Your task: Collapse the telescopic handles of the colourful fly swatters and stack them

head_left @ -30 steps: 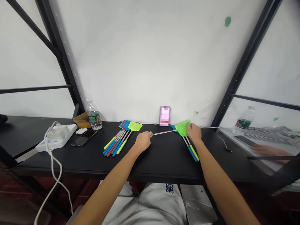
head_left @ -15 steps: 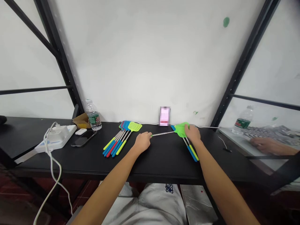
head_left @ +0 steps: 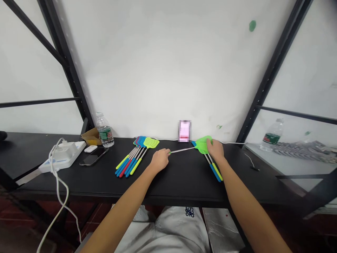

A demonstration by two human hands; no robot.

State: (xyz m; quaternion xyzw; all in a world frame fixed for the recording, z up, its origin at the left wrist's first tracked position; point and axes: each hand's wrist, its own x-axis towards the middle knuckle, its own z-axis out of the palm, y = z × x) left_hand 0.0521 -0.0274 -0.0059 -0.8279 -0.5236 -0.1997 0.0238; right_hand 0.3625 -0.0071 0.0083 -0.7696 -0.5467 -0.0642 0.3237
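Observation:
A green fly swatter (head_left: 202,145) with a thin metal rod stretches between my two hands. My left hand (head_left: 160,160) is closed round its handle end, which the fingers mostly hide. The fingers of my right hand (head_left: 216,150) pinch the right edge of its perforated head. Under that head lie fly swatters with a blue handle (head_left: 215,172) and a yellow handle (head_left: 218,171), their heads largely covered. Left of my left hand, several fly swatters (head_left: 129,162) lie fanned out in an overlapping row, with yellow, blue and red handles toward me and a yellow head (head_left: 151,142) on top.
A water bottle (head_left: 104,130), a cardboard box (head_left: 91,136), a white case (head_left: 90,149), a dark phone (head_left: 94,156) and a power strip (head_left: 63,157) with cables stand at left. A blurred pink-screened device (head_left: 184,131) leans on the wall. Another bottle (head_left: 272,135) stands beyond the right frame post.
The green fly swatter and both my hands stay almost where they were. Another person's hand at the far right has gone out of view.

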